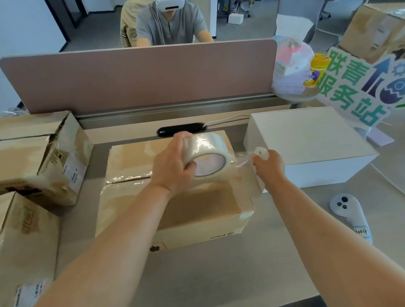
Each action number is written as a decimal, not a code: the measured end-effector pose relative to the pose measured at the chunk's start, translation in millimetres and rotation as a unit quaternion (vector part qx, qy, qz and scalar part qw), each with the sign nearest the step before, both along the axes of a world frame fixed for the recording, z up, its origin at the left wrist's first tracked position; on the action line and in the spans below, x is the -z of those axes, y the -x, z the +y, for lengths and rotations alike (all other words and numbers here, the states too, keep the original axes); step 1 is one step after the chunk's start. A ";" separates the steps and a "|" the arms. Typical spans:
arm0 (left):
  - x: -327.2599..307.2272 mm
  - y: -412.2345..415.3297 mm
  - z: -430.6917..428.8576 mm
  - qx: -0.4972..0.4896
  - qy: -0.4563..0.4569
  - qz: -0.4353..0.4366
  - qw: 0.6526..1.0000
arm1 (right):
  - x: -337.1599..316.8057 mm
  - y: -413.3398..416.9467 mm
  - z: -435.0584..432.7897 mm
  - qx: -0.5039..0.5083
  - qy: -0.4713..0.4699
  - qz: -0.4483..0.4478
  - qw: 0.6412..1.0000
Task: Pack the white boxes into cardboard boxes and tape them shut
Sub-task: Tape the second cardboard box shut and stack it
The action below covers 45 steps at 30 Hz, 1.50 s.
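A closed cardboard box [199, 207] lies in the middle of the desk, with clear tape along its centre seam. My left hand [172, 168] grips a roll of clear packing tape [208, 157] above the box's right half. My right hand [268, 163] pinches the loose tape end [244, 159], pulled out to the right of the roll; a small white object shows at its fingertips. A large white box [312, 139] stands on the desk just right of the cardboard box, behind my right hand.
Two taped cardboard boxes [37, 156] [22, 251] are stacked at the left. A white controller [349, 212] lies at the right front. A pink divider [137, 75] runs across the back, with a person in a headset behind it. A green sign [365, 86] and bagged items stand at the right.
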<state>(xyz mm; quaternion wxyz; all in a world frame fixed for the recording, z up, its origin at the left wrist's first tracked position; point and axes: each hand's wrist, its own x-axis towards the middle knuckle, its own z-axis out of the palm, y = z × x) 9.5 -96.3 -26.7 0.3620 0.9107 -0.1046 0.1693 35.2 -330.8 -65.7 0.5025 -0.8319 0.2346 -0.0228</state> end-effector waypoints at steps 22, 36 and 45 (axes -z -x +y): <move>5.7 -11.7 24.6 0.050 -0.042 -0.120 0.991 | 24.9 -3.1 8.1 -0.039 -0.062 0.046 0.996; 25.0 -4.0 31.9 -0.007 0.014 0.010 1.000 | 29.2 -5.9 12.2 -0.040 -0.267 0.088 0.959; 28.8 -3.3 31.9 -0.016 -0.017 -0.003 1.000 | 24.9 5.1 24.2 -0.117 -0.231 0.109 0.960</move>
